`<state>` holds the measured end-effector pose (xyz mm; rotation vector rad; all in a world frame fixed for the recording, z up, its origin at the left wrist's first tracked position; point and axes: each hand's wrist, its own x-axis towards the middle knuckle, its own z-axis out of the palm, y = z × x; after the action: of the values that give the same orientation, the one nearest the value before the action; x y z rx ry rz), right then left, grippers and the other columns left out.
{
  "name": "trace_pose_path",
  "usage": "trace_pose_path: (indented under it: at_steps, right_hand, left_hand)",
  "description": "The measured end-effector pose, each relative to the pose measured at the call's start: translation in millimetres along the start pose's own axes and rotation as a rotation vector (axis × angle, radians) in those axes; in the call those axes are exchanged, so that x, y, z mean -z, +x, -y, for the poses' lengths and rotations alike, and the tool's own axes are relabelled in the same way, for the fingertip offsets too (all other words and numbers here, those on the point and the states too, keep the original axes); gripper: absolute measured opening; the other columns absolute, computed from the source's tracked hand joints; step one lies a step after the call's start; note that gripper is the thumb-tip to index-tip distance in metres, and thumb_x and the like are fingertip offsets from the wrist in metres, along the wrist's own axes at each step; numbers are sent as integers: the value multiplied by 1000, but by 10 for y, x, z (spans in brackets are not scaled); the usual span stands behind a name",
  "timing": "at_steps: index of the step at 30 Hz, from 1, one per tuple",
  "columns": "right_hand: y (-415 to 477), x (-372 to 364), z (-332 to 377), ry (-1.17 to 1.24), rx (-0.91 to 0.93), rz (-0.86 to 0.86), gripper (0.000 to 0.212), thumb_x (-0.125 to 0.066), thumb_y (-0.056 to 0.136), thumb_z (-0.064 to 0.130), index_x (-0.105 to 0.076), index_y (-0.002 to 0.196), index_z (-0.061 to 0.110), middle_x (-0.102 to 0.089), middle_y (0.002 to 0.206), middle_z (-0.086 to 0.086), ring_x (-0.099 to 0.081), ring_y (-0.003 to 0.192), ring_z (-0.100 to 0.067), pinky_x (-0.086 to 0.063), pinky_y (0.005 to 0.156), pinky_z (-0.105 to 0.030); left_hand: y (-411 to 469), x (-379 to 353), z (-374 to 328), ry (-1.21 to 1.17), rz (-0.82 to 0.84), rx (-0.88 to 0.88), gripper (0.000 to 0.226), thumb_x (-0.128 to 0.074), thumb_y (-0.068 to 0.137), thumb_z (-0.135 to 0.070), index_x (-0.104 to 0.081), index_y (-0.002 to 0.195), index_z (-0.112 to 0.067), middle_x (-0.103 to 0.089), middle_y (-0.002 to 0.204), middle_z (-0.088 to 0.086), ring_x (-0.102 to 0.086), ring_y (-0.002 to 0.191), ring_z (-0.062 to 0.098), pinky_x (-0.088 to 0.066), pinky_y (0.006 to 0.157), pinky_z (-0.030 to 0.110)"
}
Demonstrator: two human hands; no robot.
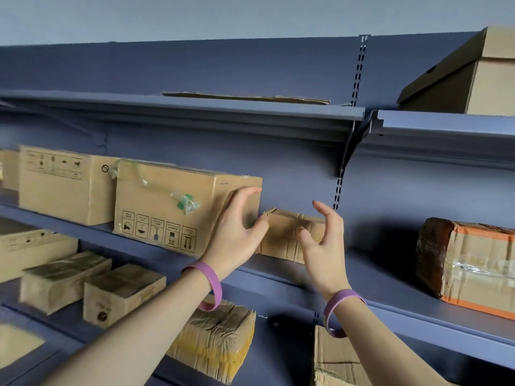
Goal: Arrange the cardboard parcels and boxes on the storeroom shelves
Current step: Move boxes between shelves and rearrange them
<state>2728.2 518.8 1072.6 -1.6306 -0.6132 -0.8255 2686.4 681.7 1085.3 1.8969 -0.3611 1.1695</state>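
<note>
My left hand (237,229) and right hand (324,240) are both released, fingers loosely curved and spread, one on each side of the small parcel (284,235). Neither is grasping it, and I cannot tell whether my thumbs touch its cardboard. The parcel sits toward the back of the middle shelf (362,277), just beside the right end of the big box (167,207), and its face is crumpled. I judge this to be the placing step for this parcel: either it is set and I am letting go, or I am about to square it up. The next move calls for a light push from both sides so it lines up with the big box and faces the shelf's front edge. Farther right, near that front edge, stands a taped parcel (468,263), well apart. Above, the top shelf (223,110) carries a flat cardboard sheet (245,97) and a lidded box (459,76). Below, more parcels (122,293) stand on the lower shelf. The shelving is blue-grey steel against a pale wall.
</note>
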Motion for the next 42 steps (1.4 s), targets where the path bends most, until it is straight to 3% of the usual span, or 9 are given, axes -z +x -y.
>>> trace_pose_path:
  at_steps: [5,11,21,24,27,31,34,39,42]
  right_hand:
    - [-86,-390,314,110,34,125,53,-54,77,23,-43,129,29,-45,132,9,-37,123,2,-20,97,3]
    - [-133,-822,535,167,-13,268,55,-64,90,9,-40,135,31,-36,135,10,-36,133,-11,-33,114,-34]
    - [60,-1323,448,175,-215,229,78,-70,78,48,-30,145,37,-35,153,1,-39,139,-21,-41,111,-51]
    - [71,-1450,405,194,-233,226,78,-72,88,35,-24,150,36,-33,148,8,-43,132,-16,-54,95,-31]
    - [72,-1537,362,224,-276,245,84,-69,91,20,-15,154,32,-39,121,18,-51,97,9,-50,67,-7]
    - [76,-1562,388,245,-388,256,104,-76,73,43,-10,154,46,-32,155,-2,-55,118,-17,-54,95,-46]
    - [60,-1531,357,236,-386,405,106,-79,65,63,-19,152,52,-46,151,4,-63,119,-22,-57,90,-51]
    - [17,-1637,341,227,-304,452,88,-75,80,3,-32,149,34,-66,125,1,-70,103,-14,-59,69,-28]
    - [-18,-1660,373,233,-298,457,94,-80,75,0,-33,148,33,-69,121,2,-69,107,-17,-59,72,-29]
  left_hand:
    - [-77,559,-8,111,-58,61,48,-64,91,-8,-50,135,-24,-50,133,-13,-40,117,-12,-23,92,-7]
    - [-211,1171,192,182,-118,218,57,-62,92,-9,-43,143,-26,-42,141,-14,-33,127,-4,-28,105,21]
    - [-32,1918,987,76,-132,473,70,-65,94,-21,-26,153,-25,-36,151,-2,-40,130,12,-34,104,31]
    - [1,2017,1343,17,-61,568,87,-70,92,-30,-13,158,-28,-27,161,0,-33,145,23,-29,116,43]
    - [55,2031,1622,-23,6,679,101,-72,89,-42,-1,160,-28,-17,166,2,-22,151,27,-22,121,49]
    - [174,1978,1856,-5,71,695,109,-72,83,-58,-3,160,-25,-21,165,3,-14,152,30,-19,122,54]
    - [194,1943,1951,46,122,699,115,-58,56,-86,-34,150,-24,-46,149,1,-26,144,32,-26,118,56]
    - [136,1969,2115,-35,141,710,91,-58,47,-91,-51,121,-38,-55,134,0,-49,126,25,-42,109,52]
    - [127,2034,2010,-134,137,709,75,-70,58,-77,-52,119,-37,-57,131,-2,-51,124,23,-43,109,48]
